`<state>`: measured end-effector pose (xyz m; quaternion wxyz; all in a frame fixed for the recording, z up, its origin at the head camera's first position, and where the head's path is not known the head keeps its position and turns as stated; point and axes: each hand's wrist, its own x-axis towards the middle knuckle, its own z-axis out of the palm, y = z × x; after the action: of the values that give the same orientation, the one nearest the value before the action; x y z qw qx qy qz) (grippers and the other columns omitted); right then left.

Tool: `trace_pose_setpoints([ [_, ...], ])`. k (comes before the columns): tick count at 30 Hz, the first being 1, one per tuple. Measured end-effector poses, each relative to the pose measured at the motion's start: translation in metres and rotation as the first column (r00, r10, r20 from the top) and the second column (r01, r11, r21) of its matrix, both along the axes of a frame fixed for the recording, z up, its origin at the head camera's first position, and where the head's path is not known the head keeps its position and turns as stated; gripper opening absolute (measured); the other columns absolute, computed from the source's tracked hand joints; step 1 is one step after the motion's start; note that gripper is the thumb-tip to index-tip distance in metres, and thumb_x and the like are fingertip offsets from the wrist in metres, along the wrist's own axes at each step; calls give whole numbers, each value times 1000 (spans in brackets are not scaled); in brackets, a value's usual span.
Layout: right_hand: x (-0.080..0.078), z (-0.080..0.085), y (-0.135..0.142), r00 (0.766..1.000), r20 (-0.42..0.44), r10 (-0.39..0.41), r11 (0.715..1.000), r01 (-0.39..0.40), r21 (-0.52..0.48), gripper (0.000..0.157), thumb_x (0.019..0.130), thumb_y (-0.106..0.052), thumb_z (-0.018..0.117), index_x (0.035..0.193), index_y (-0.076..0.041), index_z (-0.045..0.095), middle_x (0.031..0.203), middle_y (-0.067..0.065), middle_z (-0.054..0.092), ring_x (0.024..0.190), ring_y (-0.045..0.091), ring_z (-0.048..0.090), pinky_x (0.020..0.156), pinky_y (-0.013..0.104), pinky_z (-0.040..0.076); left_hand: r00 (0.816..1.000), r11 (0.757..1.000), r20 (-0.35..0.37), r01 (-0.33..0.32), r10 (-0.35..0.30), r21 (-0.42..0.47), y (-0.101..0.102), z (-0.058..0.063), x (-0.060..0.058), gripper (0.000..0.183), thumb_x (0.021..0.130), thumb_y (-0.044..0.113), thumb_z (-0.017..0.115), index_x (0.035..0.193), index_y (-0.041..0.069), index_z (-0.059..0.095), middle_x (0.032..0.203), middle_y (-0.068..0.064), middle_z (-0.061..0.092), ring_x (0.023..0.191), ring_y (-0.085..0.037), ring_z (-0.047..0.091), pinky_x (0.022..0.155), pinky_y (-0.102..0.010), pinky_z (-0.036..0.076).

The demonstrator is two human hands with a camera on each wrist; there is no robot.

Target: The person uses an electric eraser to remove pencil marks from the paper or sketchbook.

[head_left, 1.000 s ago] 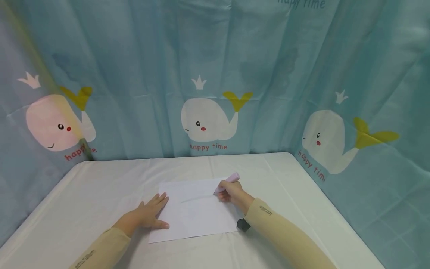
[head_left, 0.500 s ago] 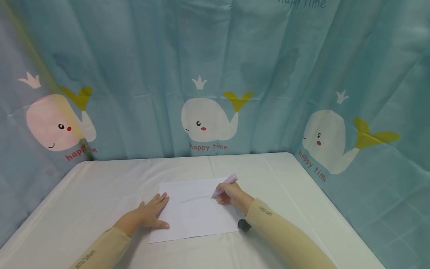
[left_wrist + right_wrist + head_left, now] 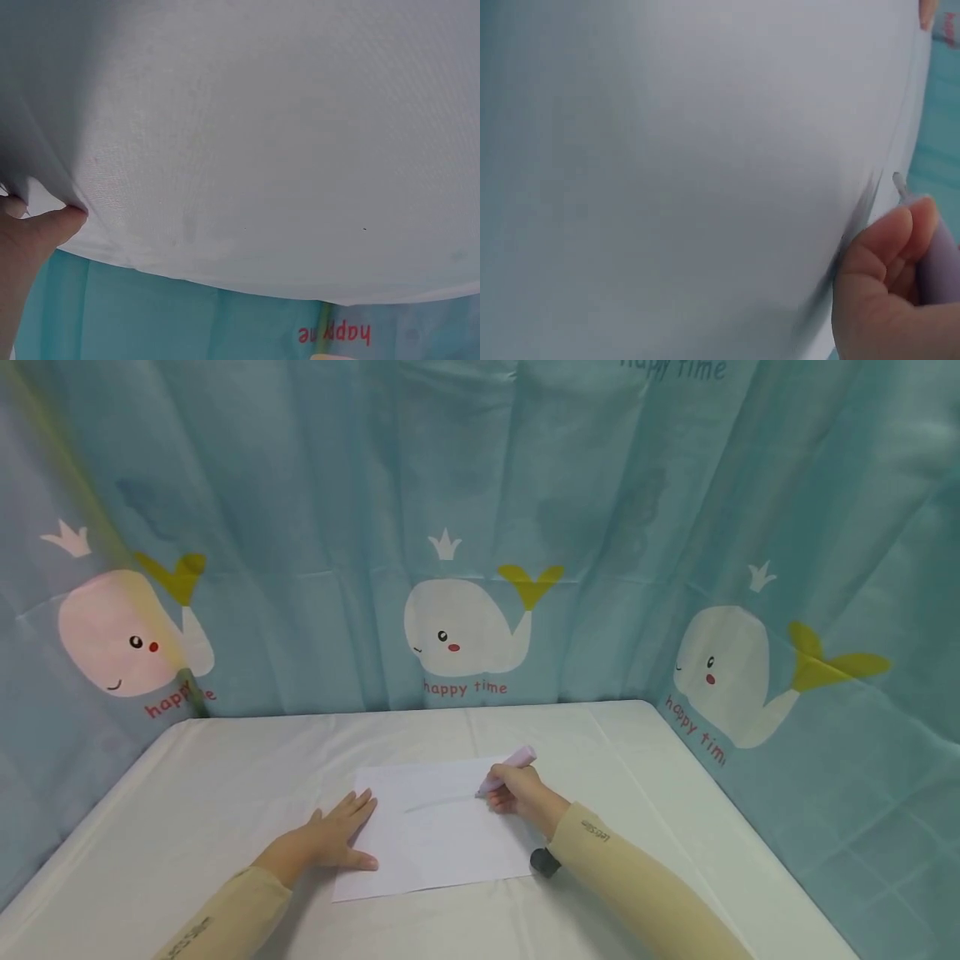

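Observation:
A white sheet of paper (image 3: 435, 843) lies on the table, with a faint grey streak across its upper middle. My left hand (image 3: 330, 839) rests at the sheet's left edge, fingers spread and thumb on the paper. Over the sheet's right part, my right hand (image 3: 517, 789) pinches a thick lilac pen (image 3: 519, 757) between thumb and fingers. The pen slants, its narrow tip down at the paper near the streak's right end. In the right wrist view the lilac barrel (image 3: 937, 266) and grey tip show beside the curled fingers.
A white cloth covers the table (image 3: 225, 777). Beside the right sleeve cuff, at the sheet's lower right corner, is a small black round object (image 3: 543, 862). A blue curtain (image 3: 300, 527) printed with whales hangs behind and along both sides of the table.
The right hand and pen shifted slightly left and toward the near side half a second ago, then came back to about their first place. The left hand and paper stay still.

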<state>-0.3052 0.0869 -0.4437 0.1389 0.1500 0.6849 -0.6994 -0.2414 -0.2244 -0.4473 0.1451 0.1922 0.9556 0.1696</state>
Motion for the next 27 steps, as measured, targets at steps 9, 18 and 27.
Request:
trace_pose_setpoints([
  [9,0,0,-5,999,-26,-30,999,31,31,15,82,-6,61,93,4,58,58,7,58,45,10,52,46,21,47,1000,1000,-2,-1,1,-5,0,-1,0,106,73,54,77,147,-6,31,155,-28,19,142,-49,11,100,-78,7],
  [18,-1,-2,-8,1000,-12,4,999,-3,46,16,82,-5,63,94,4,57,59,8,59,44,10,53,46,20,48,1000,1000,-2,-5,5,-11,1,0,0,106,73,54,78,147,-6,31,156,-27,19,143,-48,11,100,-78,7],
  [27,-1,-1,-8,1000,-5,10,998,-9,59,19,81,-4,64,96,4,58,59,7,59,44,10,53,45,20,47,1000,1000,8,3,-3,-3,2,3,0,105,74,53,78,147,-7,31,155,-29,19,142,-49,11,100,-78,7],
])
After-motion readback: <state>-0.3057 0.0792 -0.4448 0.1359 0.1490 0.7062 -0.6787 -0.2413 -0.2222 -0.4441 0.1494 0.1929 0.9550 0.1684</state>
